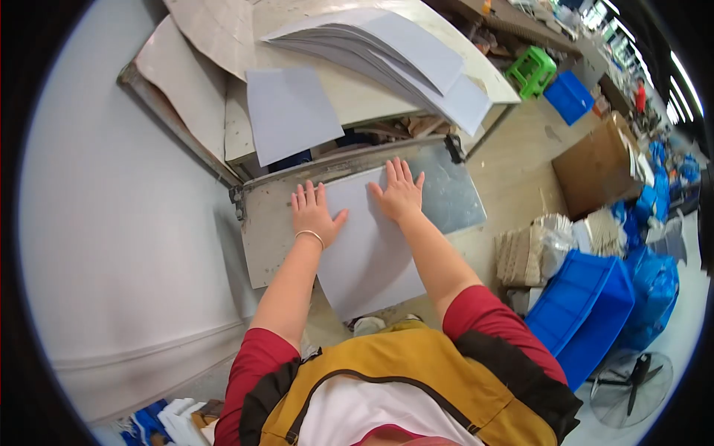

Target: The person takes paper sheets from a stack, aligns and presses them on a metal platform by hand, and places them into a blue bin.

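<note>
A large white sheet [364,253] lies on a metal plate [271,253], its far edge up against a long metal bar [342,162]. Flat on the sheet's left edge rests my left hand [315,212], fingers stretched forward, a bangle at the wrist. My right hand [399,193] presses on the sheet's right side near the bar, fingers spread. Neither hand grips anything. Beyond the bar, a single white sheet [291,111] hangs over the table edge. A stack of white sheets [379,48] lies fanned behind it.
The white table [320,15] stands ahead, a wall [134,223] on the left. To the right are a blue crate [576,305], a cardboard box [595,163], a green stool [531,72], a blue bin [569,97] and a fan [632,386]. A person [640,97] is far off.
</note>
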`<state>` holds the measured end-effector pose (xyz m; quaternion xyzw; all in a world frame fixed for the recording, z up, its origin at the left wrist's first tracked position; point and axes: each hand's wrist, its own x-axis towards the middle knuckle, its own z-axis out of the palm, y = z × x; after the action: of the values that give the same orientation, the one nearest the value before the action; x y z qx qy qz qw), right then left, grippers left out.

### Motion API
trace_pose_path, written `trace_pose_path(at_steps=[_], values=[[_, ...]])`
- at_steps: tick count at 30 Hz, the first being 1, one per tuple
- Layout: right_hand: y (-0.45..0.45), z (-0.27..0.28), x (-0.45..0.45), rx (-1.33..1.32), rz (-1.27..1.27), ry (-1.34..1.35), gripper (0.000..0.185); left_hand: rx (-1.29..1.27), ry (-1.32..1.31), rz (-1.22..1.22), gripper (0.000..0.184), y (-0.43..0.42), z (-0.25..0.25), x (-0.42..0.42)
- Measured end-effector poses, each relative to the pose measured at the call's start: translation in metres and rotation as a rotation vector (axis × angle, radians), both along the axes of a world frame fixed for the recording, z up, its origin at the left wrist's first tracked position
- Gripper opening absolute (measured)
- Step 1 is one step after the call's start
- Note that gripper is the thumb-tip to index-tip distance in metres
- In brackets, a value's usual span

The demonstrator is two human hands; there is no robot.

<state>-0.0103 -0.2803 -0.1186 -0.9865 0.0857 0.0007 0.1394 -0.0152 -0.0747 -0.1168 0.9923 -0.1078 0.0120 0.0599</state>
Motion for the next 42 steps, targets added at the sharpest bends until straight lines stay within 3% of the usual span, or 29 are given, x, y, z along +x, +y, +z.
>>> trace_pose_path(at_steps=[4, 8, 10, 12, 14, 15, 16, 18, 20, 22, 24, 26, 27, 28, 29, 31, 34, 36, 38, 39, 40, 42], values=[[-0.015, 0.008, -0.005, 0.004, -0.007, -0.034, 0.074, 0.041, -0.006, 0.038, 0.086, -0.002, -0.005, -0.005], [-0.040, 0.000, -0.051, 0.032, -0.173, -0.069, 0.075, 0.011, -0.113, 0.067, 0.081, 0.004, -0.011, -0.006], [-0.060, -0.015, -0.103, 0.130, -0.274, -0.461, 0.078, -0.055, -0.228, 0.079, 0.071, 0.013, -0.024, -0.002], [-0.064, -0.063, -0.153, 0.600, -0.279, -0.675, 0.083, -0.101, -0.341, 0.041, 0.059, 0.021, -0.036, 0.003], [-0.045, -0.082, -0.202, 0.913, -0.385, -0.109, 0.087, -0.089, -0.315, 0.084, 0.052, 0.033, -0.047, 0.010], [-0.043, -0.067, -0.218, 0.905, -0.344, 0.178, 0.070, -0.077, -0.271, 0.085, 0.050, 0.035, -0.048, 0.009], [-0.043, -0.083, -0.227, 0.971, -0.123, 0.254, 0.050, -0.028, -0.206, 0.074, 0.052, 0.021, -0.026, -0.007], [-0.059, -0.071, -0.241, 0.980, -0.061, 0.184, 0.032, -0.255, -0.200, 0.086, 0.053, 0.018, -0.035, -0.019], [-0.112, -0.069, -0.251, 0.956, -0.069, 0.086, 0.028, -0.603, -0.168, 0.305, 0.053, 0.018, -0.053, -0.030], [-0.185, -0.063, -0.275, 0.908, -0.100, -0.028, 0.023, -0.761, -0.007, 0.426, 0.054, -0.008, -0.035, -0.075], [-0.274, -0.053, -0.339, 1.054, -0.229, -0.252, 0.025, 0.098, -0.431, 0.102, 0.054, -0.013, -0.061, -0.115], [-0.365, -0.047, -0.427, 0.930, -0.358, -0.456, 0.023, 0.011, -0.456, 0.081, 0.056, -0.023, -0.090, -0.149], [-0.403, -0.031, -0.480, 0.788, -0.604, -0.307, 0.021, -0.049, -0.101, 0.150, 0.054, -0.009, -0.116, -0.152], [-0.431, -0.021, -0.532, 0.877, -0.709, -0.544, 0.019, -0.067, 0.242, 0.246, 0.052, 0.001, -0.139, -0.157], [-0.462, -0.037, -0.590, 0.875, -0.863, -0.547, 0.018, 0.014, 0.504, 0.240, 0.052, -0.006, -0.141, -0.167], [-0.502, -0.014, -0.691, 0.711, -1.085, -0.557, 0.024, 0.105, 0.716, 0.042, 0.050, -0.033, -0.148, -0.190], [-0.557, -0.019, -0.813, 0.729, -1.206, -0.710, 0.039, 0.013, 0.750, -0.123, 0.048, -0.074, -0.144, -0.191], [-0.591, -0.026, -0.837, 0.759, -1.206, -0.697, 0.046, -0.098, 0.698, -0.177, 0.047, -0.099, -0.139, -0.178], [-0.608, -0.015, -0.835, 0.165, -1.584, -0.072, 0.055, -0.112, 0.646, -0.223, 0.042, -0.140, -0.116, -0.167], [-0.615, -0.012, -0.830, -0.164, -1.698, 0.243, 0.059, -0.073, 0.548, -0.217, 0.043, -0.183, -0.076, -0.184], [-0.623, -0.016, -0.821, -0.158, -1.685, 0.238, 0.059, -0.032, 0.446, -0.217, 0.044, -0.216, -0.041, -0.202], [-0.629, -0.031, -0.797, -0.060, -1.797, 0.149, 0.063, -0.023, 0.451, -0.240, 0.044, -0.215, -0.049, -0.198]])
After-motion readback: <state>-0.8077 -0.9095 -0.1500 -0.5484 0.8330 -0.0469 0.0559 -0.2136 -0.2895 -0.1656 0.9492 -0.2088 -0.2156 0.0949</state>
